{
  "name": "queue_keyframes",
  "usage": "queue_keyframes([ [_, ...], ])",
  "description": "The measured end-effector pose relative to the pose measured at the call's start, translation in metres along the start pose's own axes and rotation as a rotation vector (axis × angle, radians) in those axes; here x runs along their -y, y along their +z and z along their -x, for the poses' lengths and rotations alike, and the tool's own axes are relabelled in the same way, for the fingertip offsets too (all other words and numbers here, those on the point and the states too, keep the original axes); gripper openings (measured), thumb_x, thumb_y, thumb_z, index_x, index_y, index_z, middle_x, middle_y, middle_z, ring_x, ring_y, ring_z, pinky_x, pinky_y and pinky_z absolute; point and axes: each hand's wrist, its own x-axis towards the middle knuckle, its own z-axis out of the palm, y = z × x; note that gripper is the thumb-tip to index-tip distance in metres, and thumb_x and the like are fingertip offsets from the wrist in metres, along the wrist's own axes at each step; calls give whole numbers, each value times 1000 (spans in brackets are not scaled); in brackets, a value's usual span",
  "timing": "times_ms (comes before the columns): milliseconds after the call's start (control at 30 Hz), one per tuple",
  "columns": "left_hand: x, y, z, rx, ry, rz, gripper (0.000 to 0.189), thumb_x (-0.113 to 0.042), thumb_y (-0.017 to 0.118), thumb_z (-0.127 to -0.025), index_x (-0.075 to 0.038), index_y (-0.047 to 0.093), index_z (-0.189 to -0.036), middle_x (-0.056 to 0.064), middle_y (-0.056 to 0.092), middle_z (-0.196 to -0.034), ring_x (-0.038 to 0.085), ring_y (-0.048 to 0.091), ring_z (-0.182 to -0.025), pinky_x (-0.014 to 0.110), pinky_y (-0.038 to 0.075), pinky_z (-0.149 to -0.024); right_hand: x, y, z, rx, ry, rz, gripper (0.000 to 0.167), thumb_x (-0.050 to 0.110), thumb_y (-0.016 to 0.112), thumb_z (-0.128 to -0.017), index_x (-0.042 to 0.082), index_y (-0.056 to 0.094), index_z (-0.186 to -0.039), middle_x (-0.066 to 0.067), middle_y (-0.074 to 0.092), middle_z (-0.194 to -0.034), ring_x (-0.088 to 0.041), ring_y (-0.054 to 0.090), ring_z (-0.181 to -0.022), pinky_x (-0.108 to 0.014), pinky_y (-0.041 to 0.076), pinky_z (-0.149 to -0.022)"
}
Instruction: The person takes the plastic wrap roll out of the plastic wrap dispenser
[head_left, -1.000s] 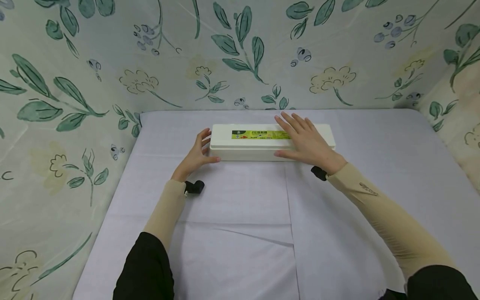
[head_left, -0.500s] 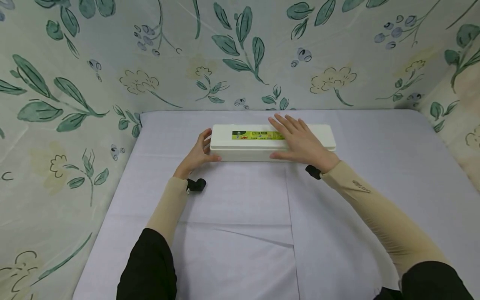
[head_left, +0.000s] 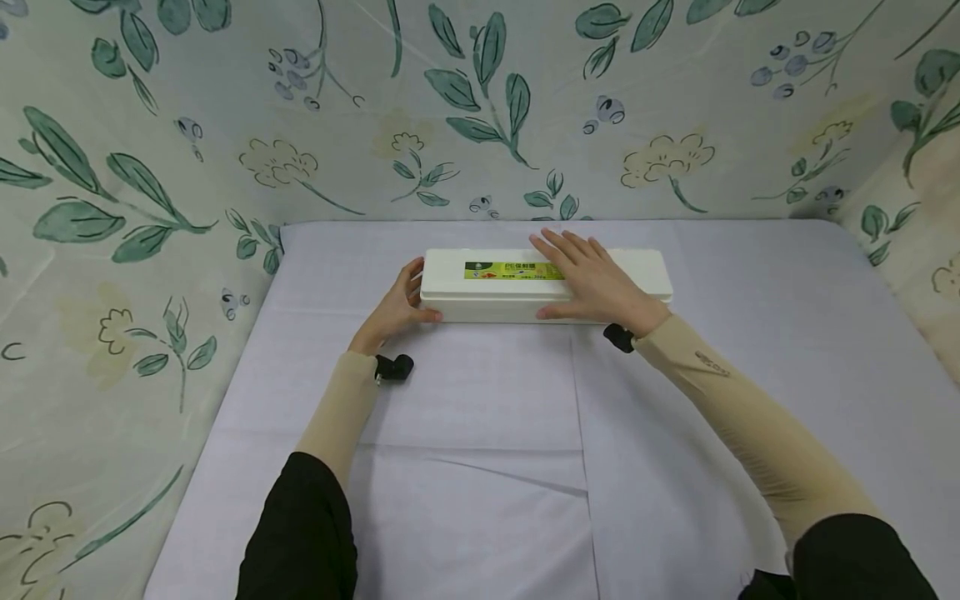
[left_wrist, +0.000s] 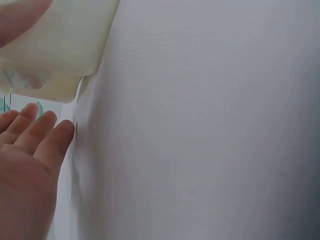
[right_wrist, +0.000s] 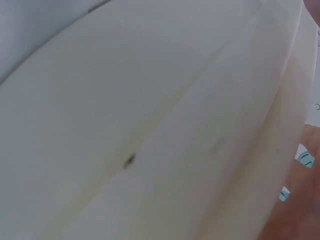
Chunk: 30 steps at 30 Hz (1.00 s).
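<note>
A long white cling film box [head_left: 480, 312] with a yellow-green label [head_left: 498, 271] lies crosswise on the white cloth near the table's far edge. At its left end is my left hand [head_left: 388, 310], thumb at the front lower corner and fingers reaching along the end. The left wrist view shows these fingers [left_wrist: 42, 135] fairly straight and apart from the box [left_wrist: 70, 40]. My right hand [head_left: 596, 285] rests spread over the lid, right of centre, thumb along the front face, covering part of the label. In the right wrist view the box's pale side [right_wrist: 165, 115] fills most of the frame.
A white cloth [head_left: 480, 400] with fold creases covers the table. Behind and to the left hangs a curtain [head_left: 360, 100] printed with leaves and flowers. A small black camera [head_left: 393, 367] sits on the left wrist, another [head_left: 618, 337] on the right.
My right hand has slid a little to the left over the lid, covering more of the label. My left forearm has shifted slightly; its hand and the box stay nearly in place.
</note>
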Motion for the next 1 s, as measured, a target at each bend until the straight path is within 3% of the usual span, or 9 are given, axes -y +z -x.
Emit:
queue_keyframes([
  [400,2,0,-1,12,10,11,107,8,78,-72,-5,8,-152,11,12,-158,25,17,-143,34,17,-114,3,2,-13,54,-10,-14,110,61,70,-76,15,9,-155,-12,10,-159,-36,12,-142,-56,7,-113],
  [733,2,0,-3,30,10,26,105,8,76,-74,-5,9,-153,12,16,-157,26,18,-143,36,16,-115,3,6,-21,45,-37,-13,110,60,71,-76,13,11,-155,-13,12,-158,-35,14,-141,-58,7,-112],
  [1000,1,2,-4,29,15,22,103,8,78,-72,-5,13,-152,12,22,-155,26,23,-141,40,16,-115,5,7,-23,65,-13,4,110,61,70,-76,14,10,-155,-12,13,-158,-35,13,-142,-57,8,-112],
])
